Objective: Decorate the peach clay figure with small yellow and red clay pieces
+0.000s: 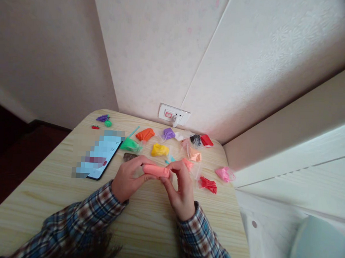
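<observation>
A coral-pink piece of modelling clay point(156, 171), shaped like a thick bar, is held level above the table between both hands. My left hand point(128, 179) pinches its left end between thumb and fingers. On the other end, my right hand point(181, 188) is closed with thumb and forefinger. Just beyond the hands lie a yellow clay packet point(160, 150), a brown packet point(129, 157) and a coral clay packet point(188, 165). A red clay packet point(208, 184) rests to the right of my right hand.
A phone point(103, 156) with its screen lit lies at the left. Behind it sit small clay grapes point(102, 118). Green point(131, 144), orange point(145, 134) and purple point(169, 134) packets line the back, below a wall socket point(173, 114). A pink packet point(225, 174) lies near the right edge.
</observation>
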A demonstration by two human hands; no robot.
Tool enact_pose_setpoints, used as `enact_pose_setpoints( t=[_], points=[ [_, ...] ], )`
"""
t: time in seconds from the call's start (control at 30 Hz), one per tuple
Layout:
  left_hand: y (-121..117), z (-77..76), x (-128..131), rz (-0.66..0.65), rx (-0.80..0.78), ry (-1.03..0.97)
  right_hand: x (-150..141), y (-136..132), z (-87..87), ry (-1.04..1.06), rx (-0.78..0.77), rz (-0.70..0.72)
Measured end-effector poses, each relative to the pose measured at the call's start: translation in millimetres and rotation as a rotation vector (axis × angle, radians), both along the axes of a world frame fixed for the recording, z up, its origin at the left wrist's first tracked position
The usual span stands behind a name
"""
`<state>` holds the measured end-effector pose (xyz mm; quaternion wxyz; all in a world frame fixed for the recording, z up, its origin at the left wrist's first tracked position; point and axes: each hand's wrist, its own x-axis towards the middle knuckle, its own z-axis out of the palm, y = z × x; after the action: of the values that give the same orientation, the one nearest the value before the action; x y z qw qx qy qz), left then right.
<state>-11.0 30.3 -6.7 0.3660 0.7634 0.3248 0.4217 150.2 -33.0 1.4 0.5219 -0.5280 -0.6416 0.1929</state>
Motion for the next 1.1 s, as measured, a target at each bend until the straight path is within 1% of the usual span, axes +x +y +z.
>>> enact_pose_setpoints(
  t=[0.13, 0.2, 0.27, 0.47, 0.57, 0.7, 0.8, 0.9, 0.97, 1.03, 1.1],
  points=[
    [3.2, -1.0, 3.2, -0.046, -0.307, -0.167, 0.7, 1.5, -2.9, -0.002, -0.034, -0.005],
    [4.3, -1.0, 4.5, -0.081, -0.391, -0.223, 2.4, 1.3, -2.8, -0.035, -0.072, 0.019],
    [4.6, 0.2, 5.0, -0.123, -0.426, -0.227, 4.1, 0.7, -1.6, -0.077, -0.092, 0.047],
    [0.7, 7.1, 4.7, -0.263, -0.467, -0.129, 5.2, -0.4, 2.4, -0.106, -0.068, 0.109],
    [-0.9, 8.2, 4.2, -0.289, -0.478, -0.090, 4.6, -0.5, 4.0, -0.099, -0.102, 0.140],
    [-0.9, 7.9, 2.8, -0.308, -0.417, 0.006, 4.5, -1.5, 7.3, -0.111, -0.154, 0.169],
    [-1.2, 6.8, 1.9, -0.323, -0.364, 0.073, 4.7, -2.7, 8.2, -0.082, -0.173, 0.240],
    [-2.4, 4.3, 2.1, -0.366, -0.347, 0.080, 5.3, -3.8, 6.6, -0.029, -0.187, 0.325],
    [-2.9, 2.8, 2.3, -0.415, -0.365, 0.061, 5.7, -4.2, 4.9, -0.004, -0.186, 0.351],
    [-2.7, 2.6, 2.2, -0.448, -0.395, 0.035, 5.7, -4.0, 3.3, 0.006, -0.172, 0.352],
    [-1.5, 3.8, 1.6, -0.440, -0.417, 0.015, 5.2, -3.4, 2.0, 0.001, -0.165, 0.331]
  ],
)
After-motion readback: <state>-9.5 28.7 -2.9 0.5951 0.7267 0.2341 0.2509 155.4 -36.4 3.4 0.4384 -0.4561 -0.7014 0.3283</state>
